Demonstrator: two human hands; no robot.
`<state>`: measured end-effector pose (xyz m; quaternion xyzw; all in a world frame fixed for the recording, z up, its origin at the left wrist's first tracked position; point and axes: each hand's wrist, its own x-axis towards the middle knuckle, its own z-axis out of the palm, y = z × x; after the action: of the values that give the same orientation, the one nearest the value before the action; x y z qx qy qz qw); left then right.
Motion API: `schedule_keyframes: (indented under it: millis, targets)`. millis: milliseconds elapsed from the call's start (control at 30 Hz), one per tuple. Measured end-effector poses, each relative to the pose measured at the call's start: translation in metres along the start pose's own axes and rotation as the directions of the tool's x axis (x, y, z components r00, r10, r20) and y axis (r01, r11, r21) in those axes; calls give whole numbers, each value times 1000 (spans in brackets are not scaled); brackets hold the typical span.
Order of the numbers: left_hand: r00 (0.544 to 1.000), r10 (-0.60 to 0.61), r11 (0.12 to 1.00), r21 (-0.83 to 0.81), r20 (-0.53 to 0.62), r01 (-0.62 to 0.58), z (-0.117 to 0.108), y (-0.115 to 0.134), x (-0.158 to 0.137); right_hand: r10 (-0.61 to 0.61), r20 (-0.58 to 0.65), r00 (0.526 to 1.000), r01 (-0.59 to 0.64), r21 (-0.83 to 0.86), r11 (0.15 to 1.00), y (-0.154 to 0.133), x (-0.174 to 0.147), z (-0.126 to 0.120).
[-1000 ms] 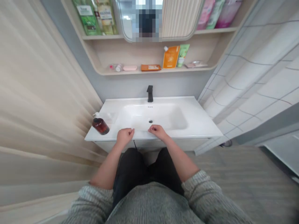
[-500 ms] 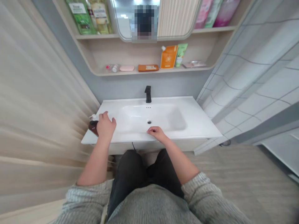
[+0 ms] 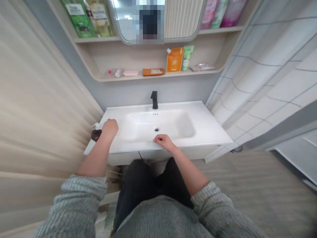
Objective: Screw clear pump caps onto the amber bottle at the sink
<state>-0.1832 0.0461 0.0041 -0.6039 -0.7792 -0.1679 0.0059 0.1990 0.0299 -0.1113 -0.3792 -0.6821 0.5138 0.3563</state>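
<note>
At the left end of the counter, my left hand point(image 3: 110, 128) is curled into a fist shape, back of the hand up. Its fingertips are hidden, so anything inside them cannot be seen. Just left of it stands a dark brown pump bottle point(image 3: 96, 135) with a white pump head, partly covered by my wrist. My right hand point(image 3: 163, 142) is closed in a pinch at the front rim of the white sink point(image 3: 170, 124). Whatever its fingertips hold, if anything, is too small to name.
A black faucet point(image 3: 154, 99) rises behind the sink. On the shelf above are an orange pouch point(image 3: 174, 60), a green tube point(image 3: 187, 58), an orange packet point(image 3: 153, 71) and a pink soap-like bar point(image 3: 131, 72). A beige curtain point(image 3: 49, 99) hangs close on the left.
My left hand has gone from spread fingers to a curled fist, moving slightly away from the pump bottle. My right hand keeps its pinch near the sink rim. The view has shifted a little.
</note>
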Motion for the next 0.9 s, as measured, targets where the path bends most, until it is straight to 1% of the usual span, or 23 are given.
schedule_keyframes:
  millis: [67,100,133,167,200,233,267,333,400,433,500,600,700,767,833,900]
  targets:
    - [998,50,999,14,41,-50,8,14,-8,-9,-11,1000,9,-16,1000,4,2,1]
    - [994,96,995,-22,42,-95,16,25,-14,-21,-35,999,21,-21,1000,5,3,2]
    - [986,166,980,-113,8,-164,25,38,-22,-38,-79,996,36,-28,999,7,4,2]
    - [973,226,942,-245,-43,-229,38,52,-30,-55,-141,988,50,-38,998,7,5,2]
    - [968,238,892,-376,-85,-252,51,67,-39,-76,-207,975,65,-59,996,8,6,2]
    - [973,208,841,-489,-104,-232,66,82,-47,-103,-256,961,81,-95,992,7,7,0]
    - [981,162,793,-578,-106,-193,81,96,-56,-139,-276,951,101,-146,984,7,8,-2]
    - [988,115,711,-686,-100,-152,108,119,-69,-213,-226,951,150,-270,951,6,11,-8]
    - [992,92,659,-742,-85,-125,129,136,-78,-240,-150,959,171,-369,914,6,14,-15]
    - [992,93,641,-757,-83,-123,137,141,-80,-230,-137,964,158,-401,902,7,16,-17]
    - [989,116,616,-775,-91,-143,147,147,-82,-191,-150,970,108,-437,893,10,19,-19]
    - [984,152,577,-800,-96,-167,153,148,-79,-166,-171,971,73,-450,890,15,24,-19]
    - [984,175,505,-855,-30,-116,157,145,-73,-135,-177,975,52,-410,911,18,25,-19]
    - [983,183,476,-877,22,-69,159,144,-71,-102,-167,981,32,-380,925,20,25,-20]
    - [984,171,491,-870,47,-43,160,143,-72,-88,-145,985,28,-375,926,21,25,-21]
    - [989,143,550,-834,32,-52,159,144,-74,-91,-125,988,35,-394,918,21,24,-22]
